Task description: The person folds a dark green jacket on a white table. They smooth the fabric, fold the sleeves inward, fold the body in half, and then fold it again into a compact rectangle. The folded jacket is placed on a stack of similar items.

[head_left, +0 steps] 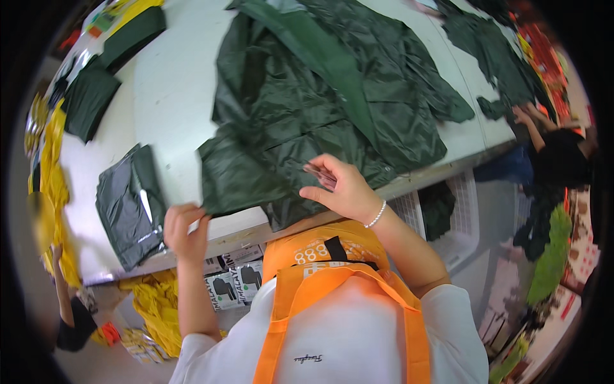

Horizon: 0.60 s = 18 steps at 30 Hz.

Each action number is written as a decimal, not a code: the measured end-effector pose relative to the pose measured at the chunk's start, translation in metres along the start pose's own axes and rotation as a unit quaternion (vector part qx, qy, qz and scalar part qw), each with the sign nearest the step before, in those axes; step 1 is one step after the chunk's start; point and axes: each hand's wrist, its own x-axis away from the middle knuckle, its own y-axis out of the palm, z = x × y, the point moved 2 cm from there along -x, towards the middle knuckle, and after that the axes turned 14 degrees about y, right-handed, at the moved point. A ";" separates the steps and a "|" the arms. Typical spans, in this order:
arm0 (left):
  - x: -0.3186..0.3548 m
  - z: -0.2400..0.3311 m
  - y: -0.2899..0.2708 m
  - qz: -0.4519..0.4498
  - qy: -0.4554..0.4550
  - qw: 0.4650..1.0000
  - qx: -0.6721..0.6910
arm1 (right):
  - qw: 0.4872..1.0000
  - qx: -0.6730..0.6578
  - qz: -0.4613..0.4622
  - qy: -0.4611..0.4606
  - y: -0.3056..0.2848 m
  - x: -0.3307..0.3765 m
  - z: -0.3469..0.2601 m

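A dark green rain jacket (pixel 300 96) lies spread and wrinkled on the white table in front of me, a strip of lighter green across its middle. My left hand (pixel 187 230) pinches the corner of a flap of the jacket at its near left and lifts it slightly. My right hand (pixel 342 189) hovers over the near edge of the jacket, its fingers curled round a small, thin, shiny thing that I cannot make out. Left of my left hand lies a folded dark green garment (pixel 128 205).
More folded green garments (pixel 93 99) lie at the far left of the table (pixel 173 83), beside yellow cloth (pixel 57 166). Below are printed packages (pixel 236 281) and a white crate (pixel 464 217). Co-workers stand at left and right, one handling a green garment (pixel 486 51).
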 end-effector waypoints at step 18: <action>0.019 0.137 0.267 -0.419 -0.139 0.893 -0.088 | 0.871 0.491 -0.002 0.025 -0.277 0.027 0.197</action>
